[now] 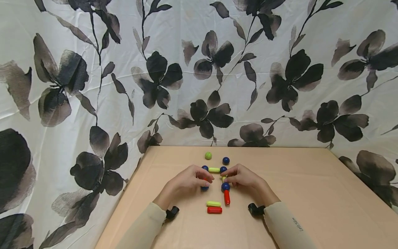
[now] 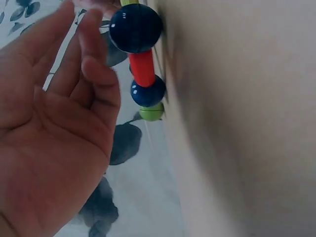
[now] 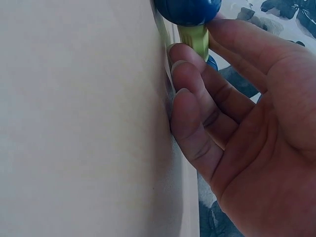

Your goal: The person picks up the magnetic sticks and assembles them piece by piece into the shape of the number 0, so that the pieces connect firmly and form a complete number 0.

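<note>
On the table, blue balls and coloured rods form a joined shape. My left hand (image 1: 191, 176) hovers beside its left side, fingers loosely bent and holding nothing. Right by that palm, the left wrist view has a red rod (image 2: 142, 69) between two blue balls, the nearer blue ball (image 2: 136, 28) being larger in view. My right hand (image 1: 245, 178) pinches a yellow-green rod (image 3: 195, 39) between thumb and fingers, just past a blue ball (image 3: 190, 10). Another yellow-green rod (image 1: 214, 170) bridges the far blue balls. From the near right ball (image 1: 225, 186), a red rod (image 1: 227, 197) points toward me.
A loose green ball (image 1: 208, 155) and a loose blue ball (image 1: 226, 160) lie beyond the shape. Closer to me, a yellow-green rod (image 1: 213, 204) lies alongside a red rod (image 1: 214, 210). A flowered cloth (image 1: 242, 86) hangs behind the table (image 1: 311, 193).
</note>
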The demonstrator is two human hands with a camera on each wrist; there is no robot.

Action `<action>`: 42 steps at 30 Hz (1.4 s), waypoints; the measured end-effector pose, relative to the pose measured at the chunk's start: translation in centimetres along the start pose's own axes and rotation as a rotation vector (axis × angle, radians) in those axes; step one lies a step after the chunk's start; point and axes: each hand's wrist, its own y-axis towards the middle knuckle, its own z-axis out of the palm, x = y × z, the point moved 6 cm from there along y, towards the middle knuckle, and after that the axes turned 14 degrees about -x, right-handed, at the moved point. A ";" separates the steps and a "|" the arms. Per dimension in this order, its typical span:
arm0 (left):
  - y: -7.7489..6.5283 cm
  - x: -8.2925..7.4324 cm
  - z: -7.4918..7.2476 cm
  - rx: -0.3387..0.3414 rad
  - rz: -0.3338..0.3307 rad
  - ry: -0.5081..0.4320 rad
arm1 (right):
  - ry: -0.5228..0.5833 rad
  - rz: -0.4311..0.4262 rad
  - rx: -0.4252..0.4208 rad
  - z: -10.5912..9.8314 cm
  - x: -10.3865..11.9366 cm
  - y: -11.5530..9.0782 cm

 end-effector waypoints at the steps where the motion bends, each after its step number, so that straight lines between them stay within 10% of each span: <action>1: -0.1 -0.2 0.3 0.042 0.000 -0.011 | 0.002 -0.002 0.001 0.0 0.0 0.0; 11: -0.9 -2.3 2.8 0.261 0.031 0.083 | 0.013 0.023 -0.005 -0.1 -0.1 0.2; 36: -1.7 -3.6 4.3 0.145 0.044 0.527 | 0.015 0.021 -0.002 -0.1 0.0 0.1; 42: -1.4 -3.1 3.8 0.143 0.057 0.320 | 0.019 0.031 -0.006 0.0 -0.1 0.0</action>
